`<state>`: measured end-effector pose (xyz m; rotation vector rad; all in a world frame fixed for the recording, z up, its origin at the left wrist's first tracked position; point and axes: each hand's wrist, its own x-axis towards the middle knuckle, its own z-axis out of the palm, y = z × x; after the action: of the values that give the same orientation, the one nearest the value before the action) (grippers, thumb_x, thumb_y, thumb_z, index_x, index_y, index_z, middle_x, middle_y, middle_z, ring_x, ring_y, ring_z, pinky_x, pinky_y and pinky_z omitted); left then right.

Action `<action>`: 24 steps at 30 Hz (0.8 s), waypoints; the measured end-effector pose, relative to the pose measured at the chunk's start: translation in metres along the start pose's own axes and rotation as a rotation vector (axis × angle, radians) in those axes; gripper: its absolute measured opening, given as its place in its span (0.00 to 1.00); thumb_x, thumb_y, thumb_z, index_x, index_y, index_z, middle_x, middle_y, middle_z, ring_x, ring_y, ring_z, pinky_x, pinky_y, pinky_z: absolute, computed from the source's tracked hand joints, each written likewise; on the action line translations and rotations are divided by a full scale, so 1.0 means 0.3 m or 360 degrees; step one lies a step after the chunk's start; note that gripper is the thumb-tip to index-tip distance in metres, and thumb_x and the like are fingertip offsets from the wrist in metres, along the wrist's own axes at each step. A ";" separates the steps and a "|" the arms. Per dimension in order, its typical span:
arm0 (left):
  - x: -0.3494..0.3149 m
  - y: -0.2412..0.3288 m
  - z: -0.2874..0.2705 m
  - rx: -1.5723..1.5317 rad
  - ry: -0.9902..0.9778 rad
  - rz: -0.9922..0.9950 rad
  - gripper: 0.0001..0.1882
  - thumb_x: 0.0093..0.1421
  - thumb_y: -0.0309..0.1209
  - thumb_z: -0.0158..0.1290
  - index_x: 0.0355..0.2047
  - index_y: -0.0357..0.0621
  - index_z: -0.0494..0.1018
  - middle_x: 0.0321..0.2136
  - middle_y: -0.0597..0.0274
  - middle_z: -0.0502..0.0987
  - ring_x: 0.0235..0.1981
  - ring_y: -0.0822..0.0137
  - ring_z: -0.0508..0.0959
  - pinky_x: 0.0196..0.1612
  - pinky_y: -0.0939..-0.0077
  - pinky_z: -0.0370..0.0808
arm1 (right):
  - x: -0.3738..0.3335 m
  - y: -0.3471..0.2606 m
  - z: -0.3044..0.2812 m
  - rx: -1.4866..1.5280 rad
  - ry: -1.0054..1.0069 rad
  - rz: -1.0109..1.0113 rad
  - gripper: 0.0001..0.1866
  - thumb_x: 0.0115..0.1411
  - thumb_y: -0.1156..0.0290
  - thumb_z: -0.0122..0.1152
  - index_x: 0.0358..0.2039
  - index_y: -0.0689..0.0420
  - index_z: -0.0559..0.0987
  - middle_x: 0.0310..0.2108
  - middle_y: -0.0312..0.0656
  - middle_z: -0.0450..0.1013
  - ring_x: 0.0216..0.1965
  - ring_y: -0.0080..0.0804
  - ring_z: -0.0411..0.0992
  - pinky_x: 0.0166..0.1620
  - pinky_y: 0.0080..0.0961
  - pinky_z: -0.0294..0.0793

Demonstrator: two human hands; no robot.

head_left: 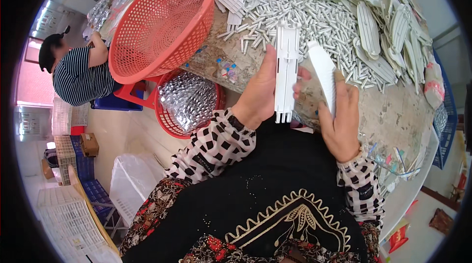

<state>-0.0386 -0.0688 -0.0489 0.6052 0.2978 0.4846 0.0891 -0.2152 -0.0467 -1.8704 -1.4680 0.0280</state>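
My left hand (258,95) is closed round a long, narrow white plastic part (286,73) with slots along its middle and prongs at its lower end. It is held upright over the near edge of the table. To its right, my right hand (344,123) grips a tapered white plastic shell (323,73) with a ribbed surface, between thumb and fingers. The two parts are close together but apart. Beyond my hands lies a heap of small white and silvery cylinders (314,19), with many flat white plastic shells (368,29) piled behind and to the right.
An orange perforated basket (164,22) leans at the table's left edge. Below it stands a red basket (162,118) holding shiny silver packets (189,98). A person in a striped top (78,78) works at the far left. A clear plastic bag (393,160) lies at the right edge.
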 end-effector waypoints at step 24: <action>-0.046 0.014 0.044 0.0339 -0.0192 0.0216 0.25 0.63 0.34 0.54 0.57 0.37 0.64 0.48 0.59 0.74 0.47 0.68 0.75 0.52 0.69 0.72 | -0.031 -0.053 -0.035 0.0784 -0.0262 -0.0007 0.29 0.64 0.70 0.52 0.63 0.66 0.60 0.39 0.47 0.63 0.39 0.37 0.63 0.46 0.27 0.64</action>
<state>-0.0463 -0.0790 -0.0340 0.8629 0.1956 0.5486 0.0773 -0.2277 -0.0341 -1.4870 -1.4153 0.5066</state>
